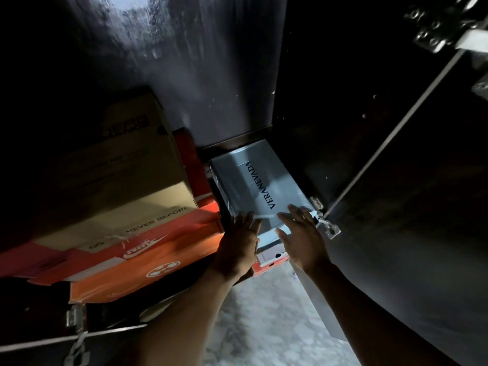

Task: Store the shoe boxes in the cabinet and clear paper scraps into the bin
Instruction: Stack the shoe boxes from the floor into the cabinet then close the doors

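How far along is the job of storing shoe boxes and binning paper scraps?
Done: an orange Nike box, with a brown cardboard box on it, sits inside the cabinet. In hand: the left hand and right hand press flat on the white VERA NEVADA box, partly inside. Left: seating that box; scraps and bin are out of view.

Both hands, the left hand (239, 244) and right hand (303, 237), lay flat-fingered on the near end of a white shoe box (253, 186) inside the dark cabinet (317, 101), beside orange boxes (148, 254).
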